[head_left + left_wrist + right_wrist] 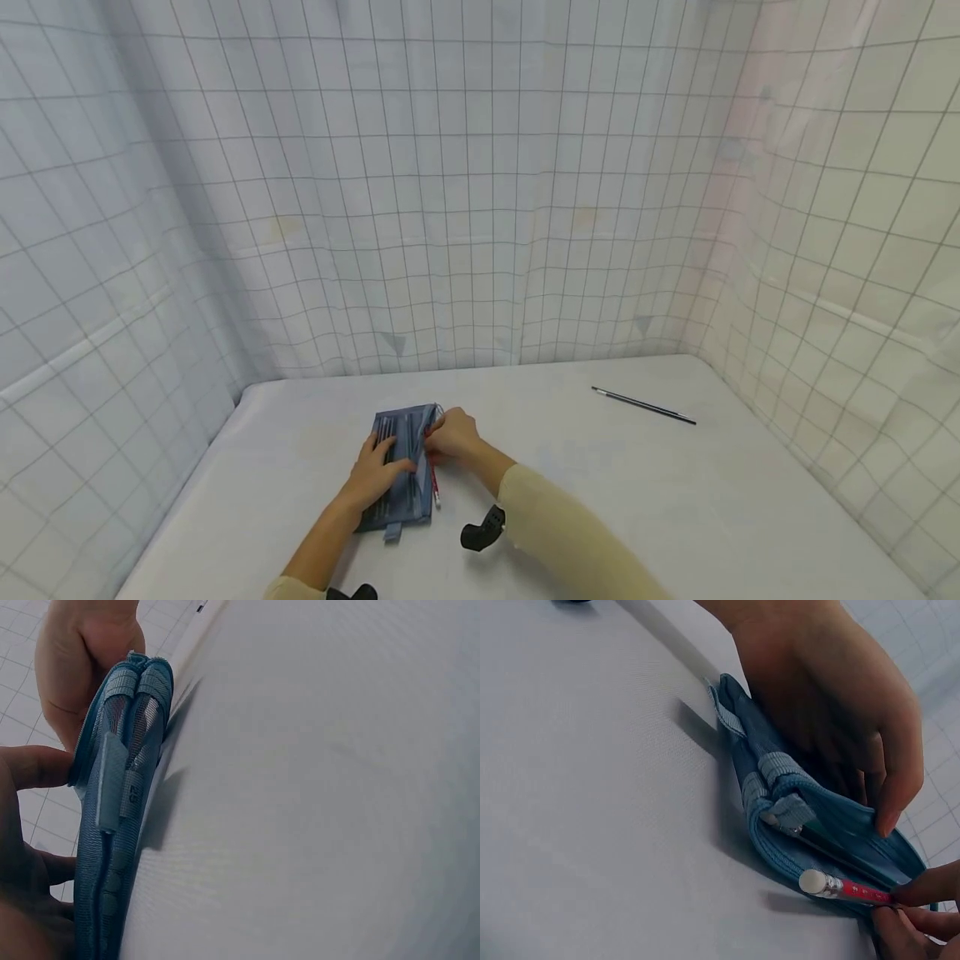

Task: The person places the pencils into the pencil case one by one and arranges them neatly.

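Observation:
A blue zippered pencil case (422, 510) with mesh parts lies on the white table, several thin dark sticks showing through its top. Over it my left hand (372, 477) is spread, fingers apart; its thumb touches the case's upper edge in the right wrist view. At the case's right side my right hand (454, 435) pinches a red pencil (859, 892) with a white eraser. That pencil lies along the parted zipper edge, eraser end pointing out toward the person. Inside the opening, another slim item (825, 844) is partly visible. The pencil's far end is hidden by the fingers.
Two thin dark sticks (643, 404), like brushes or pens, lie together at the back right of the table. White grid-patterned curtains (480, 208) stand behind and at both sides. A black wrist device (483, 531) sits under the right forearm.

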Action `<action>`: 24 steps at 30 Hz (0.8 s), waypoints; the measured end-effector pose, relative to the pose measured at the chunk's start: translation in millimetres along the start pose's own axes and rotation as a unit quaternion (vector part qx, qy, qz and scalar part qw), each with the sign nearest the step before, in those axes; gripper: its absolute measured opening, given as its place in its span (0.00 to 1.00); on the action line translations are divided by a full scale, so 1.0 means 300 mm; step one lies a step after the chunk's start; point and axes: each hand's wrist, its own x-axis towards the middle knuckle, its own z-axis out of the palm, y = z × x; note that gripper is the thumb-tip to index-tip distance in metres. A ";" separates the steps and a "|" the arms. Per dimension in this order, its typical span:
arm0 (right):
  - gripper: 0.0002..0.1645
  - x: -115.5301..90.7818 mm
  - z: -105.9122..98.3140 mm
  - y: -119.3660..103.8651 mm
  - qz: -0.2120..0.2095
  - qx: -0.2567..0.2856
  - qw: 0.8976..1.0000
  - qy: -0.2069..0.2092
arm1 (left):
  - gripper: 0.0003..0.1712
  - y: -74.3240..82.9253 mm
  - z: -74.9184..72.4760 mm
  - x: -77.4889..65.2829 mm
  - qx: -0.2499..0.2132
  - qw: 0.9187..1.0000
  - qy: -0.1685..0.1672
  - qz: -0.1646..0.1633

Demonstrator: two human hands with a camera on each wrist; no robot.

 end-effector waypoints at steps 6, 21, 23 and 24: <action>0.03 0.003 0.018 -0.018 0.010 -0.001 1.000 0.012 | 0.52 -0.006 0.004 0.006 0.002 1.000 0.001 0.001; 0.13 -0.018 0.016 -0.019 0.061 0.154 0.983 -0.080 | 0.51 -0.009 -0.004 0.006 0.000 1.000 -0.005 0.008; 0.12 -0.016 0.010 -0.014 0.067 0.169 0.980 -0.084 | 0.52 -0.008 -0.004 0.007 -0.001 1.000 -0.005 0.004; 0.11 -0.016 0.005 -0.012 0.069 0.177 0.978 -0.085 | 0.52 -0.007 -0.003 0.007 0.000 1.000 -0.004 0.003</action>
